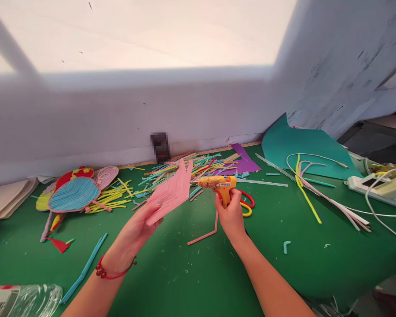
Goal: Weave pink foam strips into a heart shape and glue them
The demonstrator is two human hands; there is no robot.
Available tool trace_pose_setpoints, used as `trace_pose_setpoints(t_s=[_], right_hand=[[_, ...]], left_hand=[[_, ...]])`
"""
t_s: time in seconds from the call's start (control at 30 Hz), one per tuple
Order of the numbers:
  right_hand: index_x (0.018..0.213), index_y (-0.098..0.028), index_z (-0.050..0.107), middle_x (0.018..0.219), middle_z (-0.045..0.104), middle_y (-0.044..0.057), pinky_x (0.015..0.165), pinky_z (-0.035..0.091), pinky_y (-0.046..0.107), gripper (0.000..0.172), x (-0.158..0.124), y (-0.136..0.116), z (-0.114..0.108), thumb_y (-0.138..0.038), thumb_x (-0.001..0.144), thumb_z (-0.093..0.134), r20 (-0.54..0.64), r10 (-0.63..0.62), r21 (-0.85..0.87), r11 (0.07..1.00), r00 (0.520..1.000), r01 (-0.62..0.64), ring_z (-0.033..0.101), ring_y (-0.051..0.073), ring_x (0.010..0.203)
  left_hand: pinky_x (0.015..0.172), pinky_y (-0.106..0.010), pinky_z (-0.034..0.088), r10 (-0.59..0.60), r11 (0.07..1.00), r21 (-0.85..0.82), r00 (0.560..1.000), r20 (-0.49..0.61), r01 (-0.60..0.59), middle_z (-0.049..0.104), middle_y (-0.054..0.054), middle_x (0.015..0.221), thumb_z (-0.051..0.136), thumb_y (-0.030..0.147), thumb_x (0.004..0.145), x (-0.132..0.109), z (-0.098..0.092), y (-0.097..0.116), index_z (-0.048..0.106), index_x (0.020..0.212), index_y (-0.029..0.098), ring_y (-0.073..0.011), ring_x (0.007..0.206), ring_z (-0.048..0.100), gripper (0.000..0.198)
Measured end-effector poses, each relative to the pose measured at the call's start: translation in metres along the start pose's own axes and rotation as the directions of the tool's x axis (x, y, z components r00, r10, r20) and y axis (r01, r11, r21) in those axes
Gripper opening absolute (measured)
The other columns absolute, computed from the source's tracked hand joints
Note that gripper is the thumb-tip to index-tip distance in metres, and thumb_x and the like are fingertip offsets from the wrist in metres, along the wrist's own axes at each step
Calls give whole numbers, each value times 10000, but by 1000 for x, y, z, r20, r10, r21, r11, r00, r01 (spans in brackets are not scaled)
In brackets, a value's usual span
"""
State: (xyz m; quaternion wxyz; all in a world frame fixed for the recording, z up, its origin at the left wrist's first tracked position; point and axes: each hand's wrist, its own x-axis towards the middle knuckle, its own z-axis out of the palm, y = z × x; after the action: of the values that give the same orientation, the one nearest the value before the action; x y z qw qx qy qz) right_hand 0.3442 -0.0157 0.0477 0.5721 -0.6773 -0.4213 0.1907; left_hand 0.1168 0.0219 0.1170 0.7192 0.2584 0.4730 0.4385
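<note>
My left hand [139, 226] grips a pink ribbed piece [173, 191] made of straws glued side by side, holding it by its lower corner and tilting it up over the green table [191, 273]. My right hand [231, 215] is closed round the handle of a yellow glue gun [221, 184]. The gun's nozzle points left, close to the upper edge of the pink piece. A red bead bracelet sits on my left wrist.
A heap of coloured straws [185, 169] lies behind my hands. Finished leaf-shaped pieces [74, 193] lie at the left. A teal sheet [300, 147], a power strip [379, 187] with white cables and a plastic bottle [23, 299] are around the table edges. Red-and-yellow scissors [247, 204] lie beside the gun.
</note>
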Motion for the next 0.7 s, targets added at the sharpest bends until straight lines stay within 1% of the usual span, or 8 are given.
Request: trace_pose_setpoints(t_s=[0.13,0.27,0.43,0.7], right_hand=[[1050,-210,383,793,607,44,528,430,297,428,1,-1,0,-520,790,524,-18,-20,-26,999,1000,20,583,204,615],[1047,-208,381,834,618,70,550,442,304,421,3,0,0,-521,799,516,-34,-45,-20,999,998,44,600,218,671],[1052,-211,371,878,623,85,580,454,313,416,4,1,-1,-515,804,511,-21,-33,-25,999,999,33,616,230,716],[1042,-210,381,866,622,81,554,436,302,405,5,1,-1,-517,808,504,-38,-32,-53,998,999,30,605,223,679]], left_hand=[[534,-219,433,1,1000,7,1000,25,-1,680,8,717,731,122,613,-2,1,-1,701,719,148,-85,583,552,113],[536,-223,432,5,1000,15,999,41,-5,681,16,712,747,136,602,-1,0,-3,699,730,162,-86,571,545,140],[536,-215,438,4,1000,16,999,47,-5,684,18,739,771,160,586,1,-2,-4,702,742,170,-85,594,550,171],[563,-215,443,-4,1000,29,998,63,2,695,27,766,780,182,597,0,-3,-5,710,768,184,-87,620,562,185]])
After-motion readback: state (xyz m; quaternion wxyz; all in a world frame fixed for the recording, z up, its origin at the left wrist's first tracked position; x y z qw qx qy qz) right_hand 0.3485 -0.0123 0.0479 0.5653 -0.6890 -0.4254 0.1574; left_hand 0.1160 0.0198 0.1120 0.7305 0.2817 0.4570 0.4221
